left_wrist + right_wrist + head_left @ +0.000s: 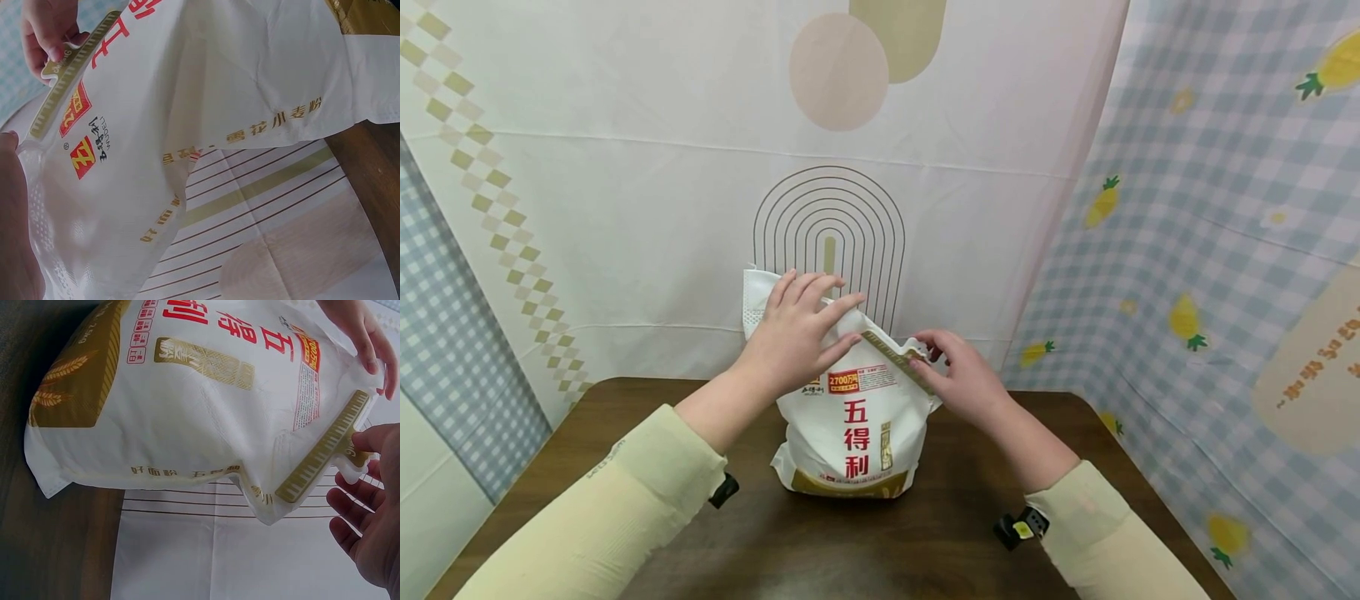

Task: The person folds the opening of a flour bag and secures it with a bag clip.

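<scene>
A white flour bag (831, 425) with red lettering and a gold base band stands upright on the table, its top slanting down to the right. Across that slanting top lies a gold sealing clip (322, 450) with pale stripes and a wavy-edged handle. My right hand (964, 375) pinches the clip's handle between thumb and fingers, as the left wrist view also shows at the clip (75, 69). Over the bag's upper left part rests my left hand (801, 329), fingers spread and fairly straight, near the clip's other end. The bag's upper left corner pokes up behind this hand.
The brown wooden table (730, 533) carries the bag near its back edge. Right behind hangs a pale patterned cloth (647, 250). A blue checked cloth with pineapples (1150, 250) hangs along the right side. Both wrists wear dark straps (1021, 528).
</scene>
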`<state>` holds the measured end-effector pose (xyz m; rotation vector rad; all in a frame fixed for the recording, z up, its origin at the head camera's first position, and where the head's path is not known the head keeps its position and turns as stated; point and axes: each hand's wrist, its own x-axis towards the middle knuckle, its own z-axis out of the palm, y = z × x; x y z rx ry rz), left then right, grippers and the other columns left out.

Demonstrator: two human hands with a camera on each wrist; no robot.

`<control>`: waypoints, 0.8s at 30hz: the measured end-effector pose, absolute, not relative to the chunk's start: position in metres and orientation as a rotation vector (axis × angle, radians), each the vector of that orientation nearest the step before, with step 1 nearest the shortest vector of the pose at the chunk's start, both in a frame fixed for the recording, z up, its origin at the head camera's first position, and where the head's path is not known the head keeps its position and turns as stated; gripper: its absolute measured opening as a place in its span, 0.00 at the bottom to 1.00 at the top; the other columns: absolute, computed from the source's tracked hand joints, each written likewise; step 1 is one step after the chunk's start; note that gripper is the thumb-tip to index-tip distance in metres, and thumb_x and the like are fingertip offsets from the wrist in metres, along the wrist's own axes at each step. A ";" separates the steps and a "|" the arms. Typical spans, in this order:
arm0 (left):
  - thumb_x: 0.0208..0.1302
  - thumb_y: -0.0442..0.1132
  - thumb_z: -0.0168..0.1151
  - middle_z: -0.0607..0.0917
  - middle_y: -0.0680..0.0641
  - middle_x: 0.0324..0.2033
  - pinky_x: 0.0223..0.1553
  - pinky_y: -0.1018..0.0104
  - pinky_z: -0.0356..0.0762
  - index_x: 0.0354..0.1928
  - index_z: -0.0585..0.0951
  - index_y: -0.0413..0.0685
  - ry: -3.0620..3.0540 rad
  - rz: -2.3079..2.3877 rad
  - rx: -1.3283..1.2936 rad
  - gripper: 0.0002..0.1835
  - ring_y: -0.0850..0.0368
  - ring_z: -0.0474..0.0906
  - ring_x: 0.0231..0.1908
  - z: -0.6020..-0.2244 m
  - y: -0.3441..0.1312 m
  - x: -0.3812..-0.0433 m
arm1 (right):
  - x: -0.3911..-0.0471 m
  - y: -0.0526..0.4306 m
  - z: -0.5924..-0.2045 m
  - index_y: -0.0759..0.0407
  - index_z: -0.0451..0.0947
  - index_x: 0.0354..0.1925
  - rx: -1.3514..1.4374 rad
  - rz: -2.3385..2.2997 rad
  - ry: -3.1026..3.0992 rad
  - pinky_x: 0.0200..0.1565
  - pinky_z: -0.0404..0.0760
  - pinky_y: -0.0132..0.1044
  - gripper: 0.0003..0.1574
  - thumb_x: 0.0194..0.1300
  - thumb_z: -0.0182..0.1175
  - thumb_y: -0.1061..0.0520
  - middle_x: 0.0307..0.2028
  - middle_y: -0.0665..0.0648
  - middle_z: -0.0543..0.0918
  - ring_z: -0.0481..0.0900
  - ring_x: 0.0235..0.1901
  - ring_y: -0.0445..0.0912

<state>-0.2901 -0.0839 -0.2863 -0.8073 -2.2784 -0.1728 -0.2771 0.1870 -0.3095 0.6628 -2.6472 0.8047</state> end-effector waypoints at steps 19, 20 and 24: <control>0.70 0.60 0.54 0.65 0.45 0.69 0.74 0.47 0.40 0.70 0.68 0.58 -2.276 -0.210 -0.797 0.31 0.45 0.54 0.71 -0.287 -0.088 -0.288 | -0.278 0.186 -0.319 0.56 0.67 0.67 0.672 0.913 -2.587 0.53 0.76 0.48 0.32 0.69 0.63 0.51 0.54 0.57 0.76 0.73 0.54 0.51; 0.70 0.60 0.54 0.65 0.45 0.69 0.74 0.47 0.41 0.70 0.68 0.58 -2.272 -0.211 -0.797 0.31 0.45 0.54 0.71 -0.287 -0.089 -0.287 | -0.279 0.187 -0.321 0.55 0.67 0.67 0.670 0.922 -2.577 0.53 0.76 0.48 0.32 0.69 0.63 0.51 0.54 0.57 0.76 0.73 0.54 0.50; 0.70 0.59 0.54 0.63 0.45 0.70 0.74 0.46 0.42 0.71 0.67 0.59 -2.248 -0.213 -0.805 0.31 0.45 0.52 0.72 -0.288 -0.091 -0.283 | -0.278 0.187 -0.328 0.56 0.69 0.65 0.671 0.997 -2.478 0.53 0.75 0.49 0.30 0.69 0.63 0.53 0.54 0.58 0.75 0.72 0.55 0.51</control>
